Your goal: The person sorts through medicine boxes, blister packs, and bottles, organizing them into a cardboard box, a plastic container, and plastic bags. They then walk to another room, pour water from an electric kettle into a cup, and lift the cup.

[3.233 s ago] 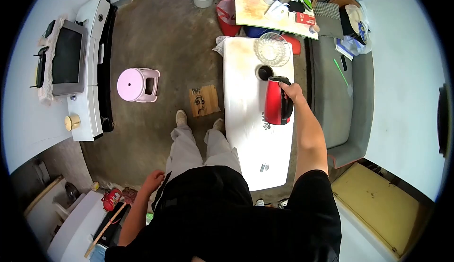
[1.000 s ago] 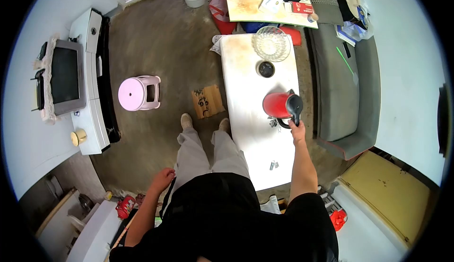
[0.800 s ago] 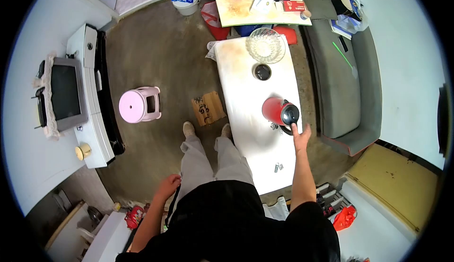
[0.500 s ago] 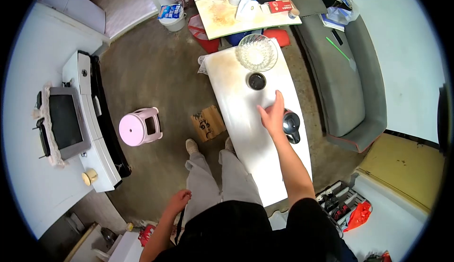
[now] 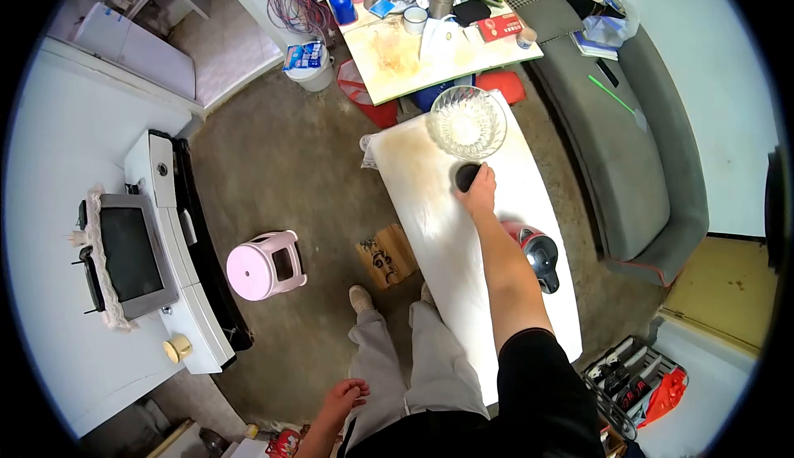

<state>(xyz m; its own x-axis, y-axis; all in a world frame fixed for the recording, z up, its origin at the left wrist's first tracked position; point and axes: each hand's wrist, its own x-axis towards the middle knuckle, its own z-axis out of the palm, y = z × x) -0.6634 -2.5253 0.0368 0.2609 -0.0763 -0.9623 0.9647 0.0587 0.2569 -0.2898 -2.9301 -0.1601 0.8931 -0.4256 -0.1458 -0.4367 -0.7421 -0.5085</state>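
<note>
My right hand (image 5: 478,193) reaches over the white-covered table (image 5: 426,202), its fingers and thumb closed around the side of a small dark cup (image 5: 466,177). Part of the cup is hidden by the hand. Just beyond it stands a large clear ribbed glass bowl (image 5: 468,121). A red and black electric kettle (image 5: 541,258) stands upright beside my right forearm, apart from the hand. My left hand (image 5: 347,395) hangs low by my left leg, fingers loosely bent and apart, with nothing in it.
A cluttered wooden table (image 5: 389,65) adjoins the far end. Left on the floor are a pink stool (image 5: 252,271) and a small wooden stool (image 5: 387,256). A grey sofa (image 5: 612,152) runs along the right, with a shoe rack (image 5: 620,375) nearer me.
My right hand has moved forward from beside the kettle, its spread fingers now closed on the dark cup. The whole view has shifted slightly. My left hand still hangs low.
</note>
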